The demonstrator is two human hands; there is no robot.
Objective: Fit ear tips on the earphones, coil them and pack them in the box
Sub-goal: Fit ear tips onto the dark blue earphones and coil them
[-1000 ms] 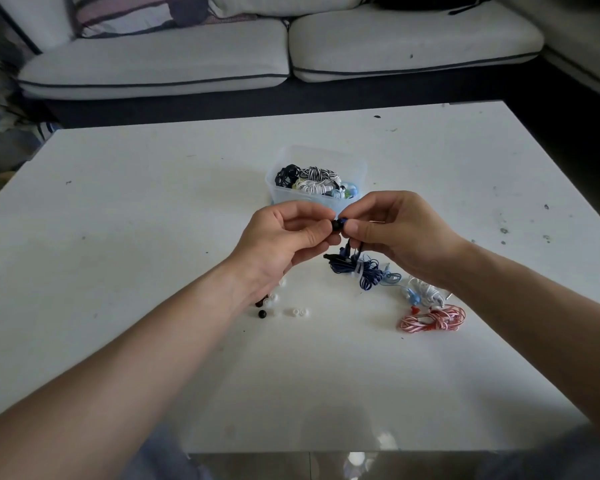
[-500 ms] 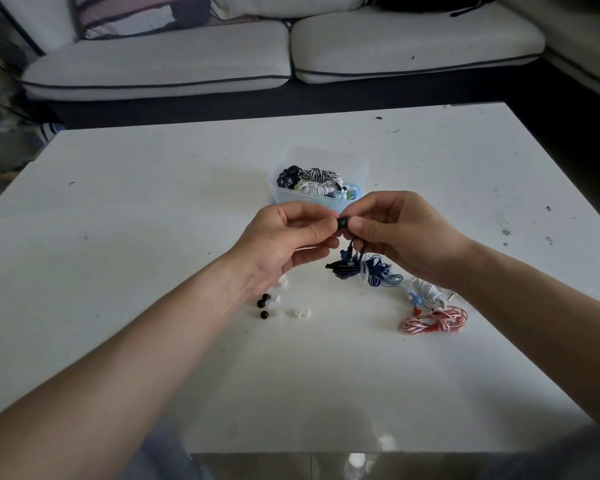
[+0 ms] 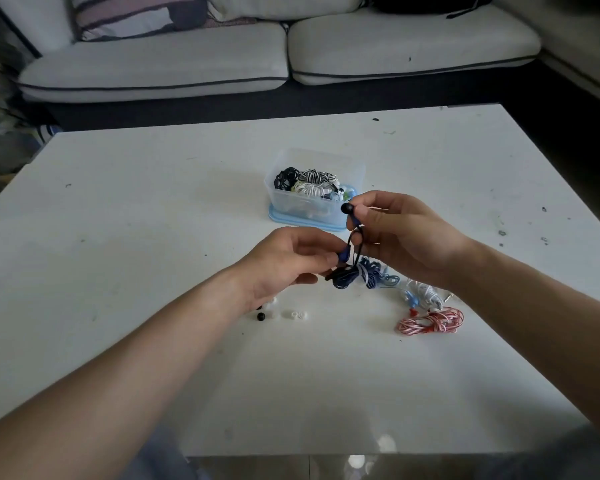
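The right hand [image 3: 406,237] pinches one earbud [image 3: 347,208] of the dark blue earphones [image 3: 345,276] between thumb and forefinger. Its black tip is fitted and it is raised clear for inspection. The left hand [image 3: 288,265] pinches the second earbud [image 3: 343,255] lower down, other fingers loosely curled, probably to bring it up for its tip. The cable bundle sags onto the table [image 3: 153,220] between the hands. Loose ear tips [image 3: 294,315] lie by the left wrist, within reach. The clear box [image 3: 357,168], just beyond the hands, holds coiled sets. Red-and-white earphones [image 3: 430,322] wait at near right. No brand or writing is legible.
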